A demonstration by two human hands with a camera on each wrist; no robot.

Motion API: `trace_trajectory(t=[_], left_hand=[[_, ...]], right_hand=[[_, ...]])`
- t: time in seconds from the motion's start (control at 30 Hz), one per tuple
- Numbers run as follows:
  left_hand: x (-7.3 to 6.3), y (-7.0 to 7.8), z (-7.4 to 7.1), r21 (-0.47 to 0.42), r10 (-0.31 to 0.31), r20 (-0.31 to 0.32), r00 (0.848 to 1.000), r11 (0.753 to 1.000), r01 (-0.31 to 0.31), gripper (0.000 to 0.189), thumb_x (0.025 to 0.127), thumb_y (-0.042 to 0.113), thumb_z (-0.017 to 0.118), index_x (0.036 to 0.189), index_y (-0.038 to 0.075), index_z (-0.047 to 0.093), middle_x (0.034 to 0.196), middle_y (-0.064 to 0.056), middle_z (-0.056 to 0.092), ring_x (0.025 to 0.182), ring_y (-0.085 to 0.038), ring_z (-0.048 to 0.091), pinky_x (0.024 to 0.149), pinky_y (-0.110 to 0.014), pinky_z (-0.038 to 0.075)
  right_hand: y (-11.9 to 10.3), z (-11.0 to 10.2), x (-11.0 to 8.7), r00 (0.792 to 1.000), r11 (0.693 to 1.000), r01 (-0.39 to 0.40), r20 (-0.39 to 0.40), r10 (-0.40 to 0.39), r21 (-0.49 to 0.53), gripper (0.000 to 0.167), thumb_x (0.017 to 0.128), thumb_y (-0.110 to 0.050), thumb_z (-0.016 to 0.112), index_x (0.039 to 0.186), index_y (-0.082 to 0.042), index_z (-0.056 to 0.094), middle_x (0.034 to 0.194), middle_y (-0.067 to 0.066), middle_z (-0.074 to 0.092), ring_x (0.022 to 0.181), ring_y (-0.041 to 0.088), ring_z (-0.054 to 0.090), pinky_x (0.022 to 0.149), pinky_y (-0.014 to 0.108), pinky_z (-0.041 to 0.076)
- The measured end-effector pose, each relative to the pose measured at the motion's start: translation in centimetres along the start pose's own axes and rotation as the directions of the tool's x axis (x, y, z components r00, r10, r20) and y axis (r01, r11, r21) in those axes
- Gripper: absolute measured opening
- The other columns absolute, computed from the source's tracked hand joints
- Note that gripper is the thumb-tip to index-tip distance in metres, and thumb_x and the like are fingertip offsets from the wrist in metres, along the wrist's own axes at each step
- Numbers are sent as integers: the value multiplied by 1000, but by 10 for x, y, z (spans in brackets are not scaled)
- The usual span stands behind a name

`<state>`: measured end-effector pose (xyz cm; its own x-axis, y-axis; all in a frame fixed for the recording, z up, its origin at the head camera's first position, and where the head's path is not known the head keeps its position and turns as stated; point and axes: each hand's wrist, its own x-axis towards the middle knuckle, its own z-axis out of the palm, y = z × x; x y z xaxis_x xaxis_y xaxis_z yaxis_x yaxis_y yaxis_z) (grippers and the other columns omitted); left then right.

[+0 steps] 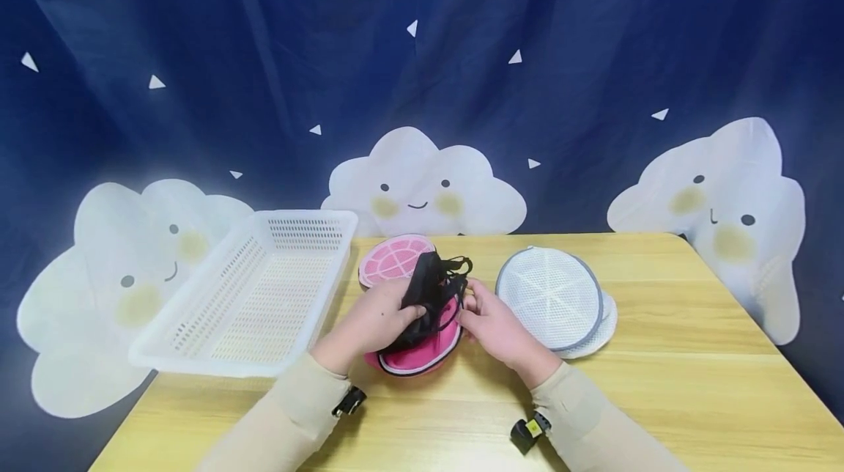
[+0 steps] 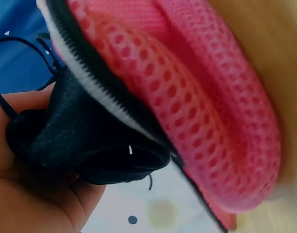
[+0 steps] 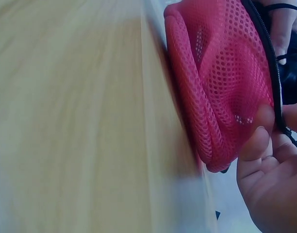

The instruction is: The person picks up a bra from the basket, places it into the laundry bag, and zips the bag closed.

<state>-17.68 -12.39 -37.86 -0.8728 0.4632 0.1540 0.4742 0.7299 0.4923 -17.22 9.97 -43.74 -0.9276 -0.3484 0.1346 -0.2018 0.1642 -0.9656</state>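
Sleeves, beige, two (image 1: 277,417): nearest the head camera, each forearm with a wrist-worn device.
Black cloth bundle (image 1: 425,285), corded: over the pink bag's mouth; depth inside cannot be told. Left hand (image 1: 389,318) curled round it, a grip likely chosen to keep soft cloth gathered.
Pink mesh bag (image 1: 418,358), zip-edged, gaping: on the bench (image 1: 699,362), between the hands. Right hand (image 1: 494,329) pinches its rim, thumb to finger, presumably to steady the limp mouth.
Pink round panel (image 1: 395,259): behind; attachment unclear.
White mesh bag (image 1: 547,300), round: to the right, seemingly set aside.
White basket (image 1: 260,303), perforated: to the left, likely placed within reach.
Curtain (image 1: 560,3), navy, cloud-printed: backdrop.
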Motion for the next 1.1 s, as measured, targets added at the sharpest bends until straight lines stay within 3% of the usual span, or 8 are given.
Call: trace_trajectory(t=[0.17,0.33,0.43,0.57,0.67,0.77,0.97,1.1], left_hand=[[0,-4,15,28,63,45,997,998,-65,27,94,19,72,118,12,64,113,-6,70,109,-24,65,96,-46,50],[-1,-7,27,117,138,62,988,982,-145,22,92,20,74,108,16,58,101,0,65,101,-20,65,89,-42,52],[0,-9,31,171,178,68,982,967,-187,22,91,19,74,102,17,55,93,3,60,92,-17,63,82,-38,52],[2,-10,34,211,203,120,972,951,-225,21,89,14,74,102,17,58,94,4,60,93,-17,63,82,-38,52],[3,-8,38,241,173,154,973,948,-207,23,87,12,74,106,18,63,100,2,64,100,-20,66,84,-40,54],[5,-6,42,295,98,173,980,944,-146,25,86,11,73,108,20,67,103,1,67,103,-21,67,80,-42,55],[17,-5,51,412,-45,199,979,910,-41,7,90,14,66,94,18,69,92,-2,72,93,-26,70,74,-46,56],[23,0,56,459,-69,209,975,888,-35,12,95,18,63,99,14,74,87,-5,72,86,-29,71,77,-45,56]], right_hand=[[1,2,1,999,999,-16,-41,17,31,51,99,-2,56,147,-10,41,83,10,63,61,21,53,55,31,48],[0,3,1,997,1000,-11,-74,13,20,58,94,3,52,150,-8,39,78,9,58,60,20,53,55,31,48],[-2,2,1,996,1000,-19,-89,20,20,57,95,3,52,150,-7,39,79,9,58,62,24,54,57,31,49],[-8,-1,1,995,998,-23,-95,29,58,57,96,3,53,150,-6,38,81,12,58,65,31,54,58,32,48],[-12,-2,0,996,997,-23,-90,29,68,56,96,2,54,150,-6,38,81,12,57,65,30,53,58,31,47],[-16,-2,-1,996,999,-9,-91,13,47,54,97,1,55,149,-6,41,79,11,55,65,27,52,57,29,46],[-30,-5,-6,993,995,80,-95,-74,63,46,97,3,51,143,-2,46,78,10,51,63,25,50,59,30,47],[-32,-8,-6,990,990,92,-117,-79,110,45,97,5,50,142,-1,48,80,9,52,64,23,50,61,30,47]])
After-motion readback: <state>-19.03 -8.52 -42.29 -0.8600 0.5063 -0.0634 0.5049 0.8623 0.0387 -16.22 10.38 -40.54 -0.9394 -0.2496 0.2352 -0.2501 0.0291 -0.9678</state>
